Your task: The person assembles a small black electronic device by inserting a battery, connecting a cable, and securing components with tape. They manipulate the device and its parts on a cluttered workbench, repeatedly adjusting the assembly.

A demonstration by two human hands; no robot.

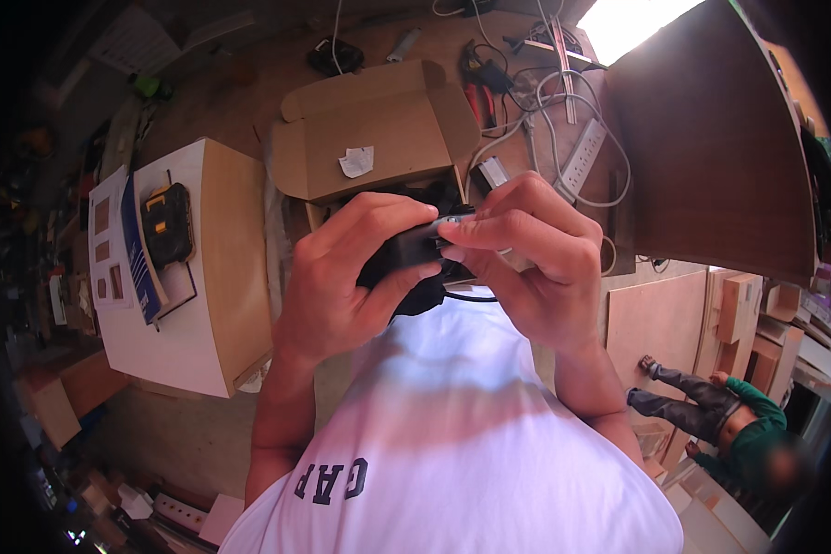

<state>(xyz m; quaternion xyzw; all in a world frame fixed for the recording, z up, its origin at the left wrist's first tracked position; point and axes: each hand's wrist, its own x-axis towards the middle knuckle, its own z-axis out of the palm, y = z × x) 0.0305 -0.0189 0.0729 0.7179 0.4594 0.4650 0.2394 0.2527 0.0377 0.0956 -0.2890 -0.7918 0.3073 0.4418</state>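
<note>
Object (404, 249), black and mostly covered by fingers, is held up in front of the wearer's white shirt (452, 452), between the two hands. The left hand (342, 272) has its grip closed around the left part, fingers along the upper side and thumb below. The right hand (540, 263) pinches the right end between thumb and fingertips. A thin black cord (471, 297) curves just below that end. Dark block lettering (331, 482) runs across the shirt, upside down in this view.

Just beyond the hands, an open cardboard box (379, 129) stands on the brown bench (222, 106), with a white paper slip (356, 162) on it; any marks on the slip are too small to read. To its right are red-handled pliers (477, 100) and a white power strip (584, 157) among looped cables (547, 152).

On the left, a white-topped cabinet (203, 314) carries a black and yellow case (168, 224), a blue booklet (141, 263) with pale printing, and a printed sheet (107, 235) with brownish pictures. Well apart, at the right, is another person (752, 425) in a green top.
</note>
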